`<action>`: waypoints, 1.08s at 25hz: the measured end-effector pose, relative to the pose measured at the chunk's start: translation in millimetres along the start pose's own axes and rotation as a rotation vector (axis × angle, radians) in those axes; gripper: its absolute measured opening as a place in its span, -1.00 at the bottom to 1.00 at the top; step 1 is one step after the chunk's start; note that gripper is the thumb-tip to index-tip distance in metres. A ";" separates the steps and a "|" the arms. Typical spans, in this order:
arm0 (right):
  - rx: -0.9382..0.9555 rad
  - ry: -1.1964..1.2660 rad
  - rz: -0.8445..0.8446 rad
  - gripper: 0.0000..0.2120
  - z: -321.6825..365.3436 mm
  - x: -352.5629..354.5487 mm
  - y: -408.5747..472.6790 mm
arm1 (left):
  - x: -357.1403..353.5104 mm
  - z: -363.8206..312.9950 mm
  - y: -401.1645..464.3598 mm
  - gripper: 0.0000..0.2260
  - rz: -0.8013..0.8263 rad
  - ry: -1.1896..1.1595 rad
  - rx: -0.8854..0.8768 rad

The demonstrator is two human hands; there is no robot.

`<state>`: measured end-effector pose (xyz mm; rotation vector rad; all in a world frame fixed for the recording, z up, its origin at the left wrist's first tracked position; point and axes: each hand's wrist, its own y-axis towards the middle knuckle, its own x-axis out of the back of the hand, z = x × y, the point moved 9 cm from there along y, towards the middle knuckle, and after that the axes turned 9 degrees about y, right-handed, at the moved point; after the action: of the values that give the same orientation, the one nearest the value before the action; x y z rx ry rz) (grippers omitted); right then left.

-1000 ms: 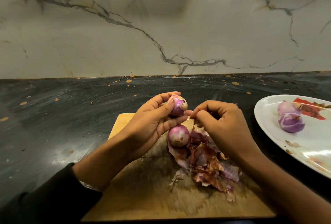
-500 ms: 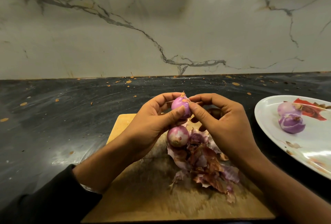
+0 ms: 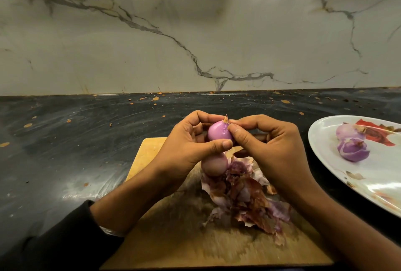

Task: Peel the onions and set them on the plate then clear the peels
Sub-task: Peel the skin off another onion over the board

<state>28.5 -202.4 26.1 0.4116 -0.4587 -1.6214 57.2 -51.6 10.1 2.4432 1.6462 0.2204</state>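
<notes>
A dark desk (image 3: 65,151) carries a wooden board (image 3: 173,238) and plate (image 3: 325,162) with two onions (image 3: 352,148). Over the board's peels (image 3: 245,201), the left hand (image 3: 184,147) grips an onion (image 3: 218,133); the right hand (image 3: 273,151) pinches its tip.

Single head-worn wide-angle view, looking forward and down, close over the cutting board (image 3: 173,238), facing the marble wall (image 3: 195,32)

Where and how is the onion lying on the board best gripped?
Likely from above and its left: the onion on the board is round, with the peel pile against its right side. Fingers should span its widest part, clear of the left hand overhead.
</notes>
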 end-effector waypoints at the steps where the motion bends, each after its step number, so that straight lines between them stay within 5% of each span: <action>1: 0.004 0.001 0.004 -0.87 0.8 0.0 -0.1 | -0.3 -0.6 -0.1 -0.60 0.002 0.004 -0.005; 27: 0.023 0.012 0.048 -0.93 4.5 -2.2 0.6 | -2.2 -1.7 0.2 -0.54 0.024 0.080 -0.019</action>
<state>26.8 -200.0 30.2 0.4242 -0.4755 -1.5677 56.2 -53.6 11.8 2.4710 1.6396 0.3397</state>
